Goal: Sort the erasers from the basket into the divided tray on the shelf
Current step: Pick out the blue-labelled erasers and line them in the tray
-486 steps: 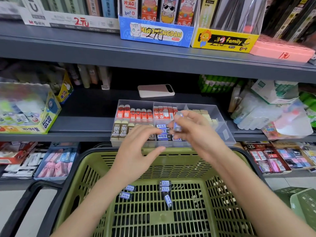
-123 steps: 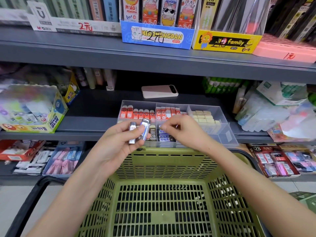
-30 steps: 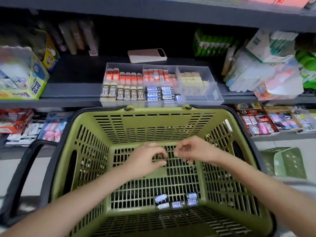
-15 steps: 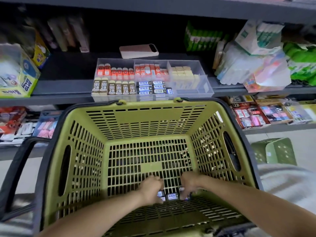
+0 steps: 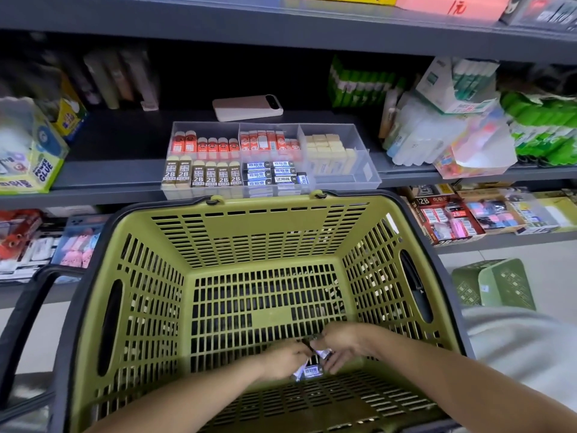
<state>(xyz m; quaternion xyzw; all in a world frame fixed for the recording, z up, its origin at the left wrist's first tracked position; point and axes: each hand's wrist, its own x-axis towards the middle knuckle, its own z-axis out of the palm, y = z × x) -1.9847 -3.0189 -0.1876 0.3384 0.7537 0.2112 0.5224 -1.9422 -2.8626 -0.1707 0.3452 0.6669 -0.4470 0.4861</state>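
Both my hands are down at the near end of the green basket [image 5: 143, 276]. My left hand [image 5: 282, 359] and my right hand [image 5: 338, 343] are curled around small blue-and-white wrapped erasers [image 5: 313, 369] lying on the basket floor; one eraser shows between the hands, another sticks out under my right fingers. The clear divided tray [image 5: 368, 179] stands on the shelf beyond the basket. It holds red erasers at the back, 2B erasers front left, blue-labelled ones front middle and cream ones on the right.
A pink power bank [image 5: 246, 107] lies behind the tray. A glue box [image 5: 28, 157] stands at the left and bagged glue sticks [image 5: 452, 132] at the right. The basket's black handle [image 5: 22, 310] hangs left. Another green basket [image 5: 496, 285] sits on the floor.
Over the last second both hands dropped from mid-basket to its near end and closed on the erasers there. The view tilted down a little.
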